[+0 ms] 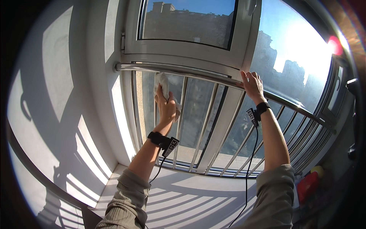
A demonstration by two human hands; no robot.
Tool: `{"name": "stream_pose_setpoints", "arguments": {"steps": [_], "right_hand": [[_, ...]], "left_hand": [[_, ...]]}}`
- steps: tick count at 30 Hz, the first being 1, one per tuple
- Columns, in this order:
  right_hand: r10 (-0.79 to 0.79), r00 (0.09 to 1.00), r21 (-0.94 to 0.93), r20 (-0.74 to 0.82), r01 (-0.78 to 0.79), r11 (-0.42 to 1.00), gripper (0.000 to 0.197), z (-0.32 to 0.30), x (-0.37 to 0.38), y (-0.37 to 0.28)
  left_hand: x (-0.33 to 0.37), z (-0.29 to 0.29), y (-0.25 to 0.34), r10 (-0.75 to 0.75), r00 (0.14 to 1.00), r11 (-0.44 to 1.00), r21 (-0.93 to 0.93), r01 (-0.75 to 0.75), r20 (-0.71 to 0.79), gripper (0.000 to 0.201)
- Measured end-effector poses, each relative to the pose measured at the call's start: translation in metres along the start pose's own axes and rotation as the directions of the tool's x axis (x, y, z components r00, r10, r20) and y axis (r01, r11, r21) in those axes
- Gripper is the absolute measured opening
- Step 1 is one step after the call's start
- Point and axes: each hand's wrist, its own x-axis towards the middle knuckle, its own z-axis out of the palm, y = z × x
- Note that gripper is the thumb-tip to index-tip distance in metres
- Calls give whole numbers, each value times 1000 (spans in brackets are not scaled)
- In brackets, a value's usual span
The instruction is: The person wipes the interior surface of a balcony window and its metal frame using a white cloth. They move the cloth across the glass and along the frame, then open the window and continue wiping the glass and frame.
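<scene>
My left hand point(166, 106) is closed around a white cloth point(163, 82), whose upper end presses up near the underside of the metal top rail point(146, 68). Part of the cloth also hangs out beside the palm, next to an upright bar point(183, 95) of the railing. Farther right, my right hand point(253, 84) grips the same top rail, with the thumb on the near side and the fingers laid over it. Both wrists wear a black strap with a small device point(170, 146) and a cable.
Behind the railing stands a framed window point(183, 47), with bright sun at the right. A white wall point(57, 95) rises at the left. Below the bars runs a white sill point(183, 198) striped with shadows. A red object point(308, 187) lies at the lower right.
</scene>
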Motion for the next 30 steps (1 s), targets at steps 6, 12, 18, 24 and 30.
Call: {"name": "stream_pose_setpoints", "arguments": {"steps": [6,12,18,24,30], "right_hand": [[314,939,-282,141,-266,922,76,29,0,24],[281,951,-277,129,-238,931,77,40,0,38],[230,968,-253,99,-199,947,76,43,0,43],[228,974,-195,10,-221,956,62,34,-9,22],[160,986,-270,51,-140,953,60,38,-7,31]], "left_hand": [[21,55,-8,-62,975,995,95,43,213,60],[19,89,-30,154,986,978,128,-162,72,51],[-44,57,-123,315,937,930,150,-336,149,33],[-193,14,-259,35,983,977,200,-71,178,46],[-309,-24,-393,-373,911,896,322,305,175,44]]}}
